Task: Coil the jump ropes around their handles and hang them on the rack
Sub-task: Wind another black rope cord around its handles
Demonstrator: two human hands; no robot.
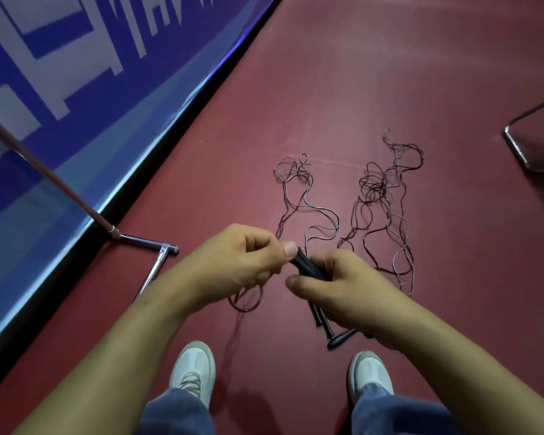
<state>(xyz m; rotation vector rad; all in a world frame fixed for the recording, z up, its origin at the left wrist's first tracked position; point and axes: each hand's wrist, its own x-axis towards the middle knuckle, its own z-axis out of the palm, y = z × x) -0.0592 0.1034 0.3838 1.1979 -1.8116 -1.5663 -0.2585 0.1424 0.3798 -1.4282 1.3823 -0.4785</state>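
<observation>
My right hand (pixel 336 284) grips a pair of black jump rope handles (pixel 308 268) above the red floor. My left hand (pixel 242 259) pinches the thin rope right at the handles' top end, and a loop of that rope (pixel 245 301) hangs below it. Two tangles of thin dark rope lie on the floor ahead: one in the middle (pixel 299 189) and one to its right (pixel 387 196). More black handles (pixel 330 331) lie on the floor under my right wrist, partly hidden.
A metal rack foot and slanted pole (pixel 145 243) stand at the left beside a blue banner wall (pixel 76 89). A chrome frame leg (pixel 522 146) sits at the far right. My two white shoes (pixel 195 368) are at the bottom.
</observation>
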